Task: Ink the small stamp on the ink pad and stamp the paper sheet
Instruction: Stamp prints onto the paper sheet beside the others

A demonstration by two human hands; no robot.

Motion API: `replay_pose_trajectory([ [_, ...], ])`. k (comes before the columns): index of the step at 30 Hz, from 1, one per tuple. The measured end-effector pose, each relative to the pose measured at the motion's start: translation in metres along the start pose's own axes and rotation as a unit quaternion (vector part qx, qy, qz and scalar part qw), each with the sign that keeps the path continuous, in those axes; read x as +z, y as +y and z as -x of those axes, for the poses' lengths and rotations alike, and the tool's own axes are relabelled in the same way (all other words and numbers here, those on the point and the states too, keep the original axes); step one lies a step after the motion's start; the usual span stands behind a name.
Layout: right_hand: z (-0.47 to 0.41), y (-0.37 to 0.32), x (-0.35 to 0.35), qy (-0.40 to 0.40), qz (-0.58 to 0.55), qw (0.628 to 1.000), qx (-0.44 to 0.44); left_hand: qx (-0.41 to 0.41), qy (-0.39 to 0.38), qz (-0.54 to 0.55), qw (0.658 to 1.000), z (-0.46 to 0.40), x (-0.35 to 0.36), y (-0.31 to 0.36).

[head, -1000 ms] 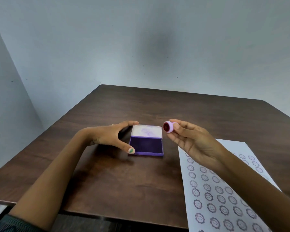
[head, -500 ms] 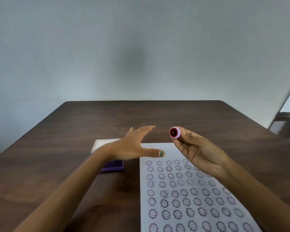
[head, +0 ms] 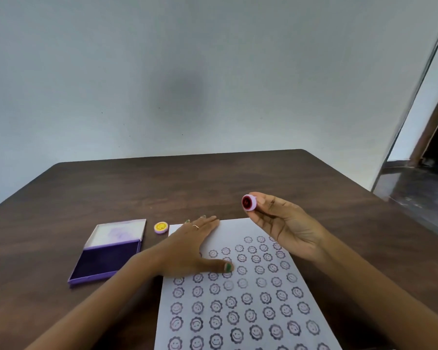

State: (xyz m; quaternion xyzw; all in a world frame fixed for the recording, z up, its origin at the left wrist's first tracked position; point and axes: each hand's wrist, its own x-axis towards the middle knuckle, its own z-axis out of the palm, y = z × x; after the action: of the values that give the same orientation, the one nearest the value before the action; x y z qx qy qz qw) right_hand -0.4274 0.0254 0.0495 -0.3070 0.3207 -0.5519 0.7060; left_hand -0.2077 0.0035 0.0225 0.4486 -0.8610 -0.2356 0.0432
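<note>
My right hand [head: 282,227] holds the small pink stamp [head: 249,202] by its fingertips above the paper's far edge, its dark inked face turned toward me. The white paper sheet [head: 240,299] lies on the table, covered in several rows of purple smiley prints. My left hand [head: 190,248] lies flat on the sheet's upper left part, fingers spread, holding nothing. The purple ink pad [head: 106,260] sits open to the left of the sheet, its lid [head: 116,233] folded back.
A small round cap with a yellow smiley top [head: 161,227] lies between the ink pad lid and the paper. The dark wooden table [head: 213,180] stands against a pale wall. A doorway [head: 435,137] opens at the right.
My left hand left the ink pad and came down flat onto the paper. My right hand carried the stamp to the right, over the sheet. The view swung right toward the paper.
</note>
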Motion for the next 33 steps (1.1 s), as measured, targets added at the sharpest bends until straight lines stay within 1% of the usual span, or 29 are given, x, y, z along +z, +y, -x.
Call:
replay_pose_trajectory([
  [6,-0.014,0.008,-0.003,-0.002,0.039,0.999,-0.011,0.006,0.013,-0.012,1.0,-0.001,0.006,0.0],
  [9,-0.017,0.015,-0.007,-0.001,0.093,0.995,-0.036,0.006,0.013,-0.016,1.0,-0.002,0.007,-0.002],
  [11,-0.017,0.017,-0.008,0.002,0.149,0.987,-0.064,0.005,0.013,-0.018,1.0,-0.002,0.007,-0.002],
  [13,-0.015,0.018,-0.009,0.009,0.223,0.969,-0.102,0.008,0.018,-0.022,1.0,-0.002,0.008,-0.003],
  [16,-0.014,0.019,-0.011,0.019,0.333,0.93,-0.158,0.013,0.021,-0.028,0.999,-0.001,0.008,-0.003],
  [21,-0.013,0.026,-0.009,0.012,0.462,0.861,-0.213,0.014,0.018,-0.034,0.999,-0.002,0.008,-0.004],
  [24,-0.013,0.029,-0.008,0.008,0.512,0.827,-0.23,0.016,0.018,-0.035,0.999,-0.002,0.009,-0.005],
  [26,-0.012,0.03,-0.008,0.005,0.533,0.811,-0.241,0.015,0.017,-0.034,0.999,-0.002,0.009,-0.005],
  [33,-0.011,0.032,-0.007,-0.003,0.57,0.779,-0.261,0.012,0.016,-0.032,0.999,-0.002,0.009,-0.005],
])
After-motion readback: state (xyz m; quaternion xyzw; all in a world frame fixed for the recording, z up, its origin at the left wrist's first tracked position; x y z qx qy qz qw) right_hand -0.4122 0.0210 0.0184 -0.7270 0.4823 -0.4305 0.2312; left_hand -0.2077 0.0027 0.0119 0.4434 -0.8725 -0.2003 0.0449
